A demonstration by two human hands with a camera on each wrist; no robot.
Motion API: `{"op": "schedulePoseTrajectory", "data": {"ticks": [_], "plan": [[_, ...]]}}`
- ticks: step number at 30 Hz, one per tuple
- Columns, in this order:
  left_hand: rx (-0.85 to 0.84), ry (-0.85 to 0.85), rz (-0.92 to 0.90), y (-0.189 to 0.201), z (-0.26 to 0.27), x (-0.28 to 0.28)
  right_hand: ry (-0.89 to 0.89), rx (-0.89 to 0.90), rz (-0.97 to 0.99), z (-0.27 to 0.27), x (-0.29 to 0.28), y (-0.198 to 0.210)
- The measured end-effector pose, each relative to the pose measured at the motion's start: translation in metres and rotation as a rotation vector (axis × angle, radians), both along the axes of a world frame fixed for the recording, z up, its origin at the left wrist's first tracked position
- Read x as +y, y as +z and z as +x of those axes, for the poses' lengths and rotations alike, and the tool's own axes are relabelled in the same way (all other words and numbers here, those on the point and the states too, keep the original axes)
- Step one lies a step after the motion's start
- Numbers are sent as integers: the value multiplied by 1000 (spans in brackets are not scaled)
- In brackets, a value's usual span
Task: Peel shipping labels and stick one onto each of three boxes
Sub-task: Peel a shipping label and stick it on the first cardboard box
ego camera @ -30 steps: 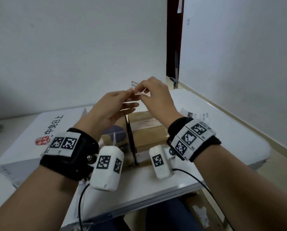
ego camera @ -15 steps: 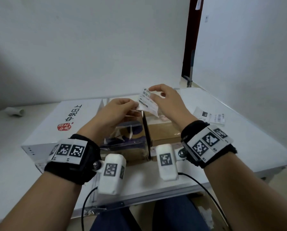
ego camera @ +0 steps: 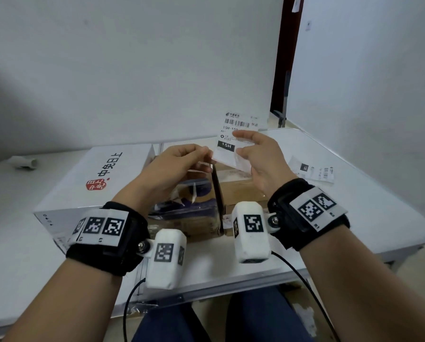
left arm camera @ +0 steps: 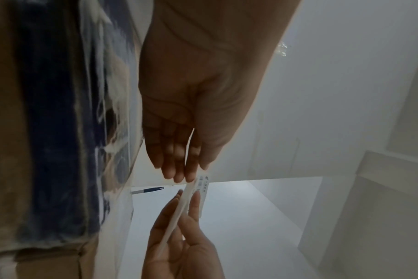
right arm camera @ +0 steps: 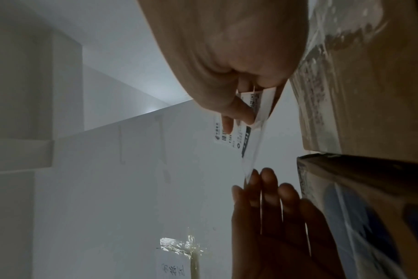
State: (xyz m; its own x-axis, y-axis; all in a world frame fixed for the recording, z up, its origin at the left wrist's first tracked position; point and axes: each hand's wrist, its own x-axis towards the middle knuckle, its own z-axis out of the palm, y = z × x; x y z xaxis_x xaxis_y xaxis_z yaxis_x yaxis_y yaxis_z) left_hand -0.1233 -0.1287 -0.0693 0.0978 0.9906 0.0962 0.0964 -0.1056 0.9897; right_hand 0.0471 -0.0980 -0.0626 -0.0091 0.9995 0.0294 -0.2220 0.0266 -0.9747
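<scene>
1. Peeling now well under way: shipping label standing taller and more face-on to the head camera than half a second back, barcode and "15H" block readable.
2. Right hand pinching the label, thumb on the printed face, fingers curled behind it.
3. Left hand pinching the lower-left corner, apparently the backing sheet, fingertips closed on the thin edge.
4. Looking like two layers splitting apart in the wrist views, though hard to say for sure given the blur.
5. Hanging in the air above the two brown cardboard boxes, touching neither.
6. Sitting to the left: big white box with the red stamp. More labels lying on the tabletop off to the right.
7. Guessing none stuck yet as far as visible; next up probably finishing the peel and pressing it onto a box top.
</scene>
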Motion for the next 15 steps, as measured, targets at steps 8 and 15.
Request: {"op": "schedulePoseTrajectory", "data": {"ticks": [8,15], "plan": [[4,-33,-75,-5,-3,-2,-58,-4,53,2,1,0],[-8,16,-61,-6,4,-1,-57,-56,110,3,4,-4]]}}
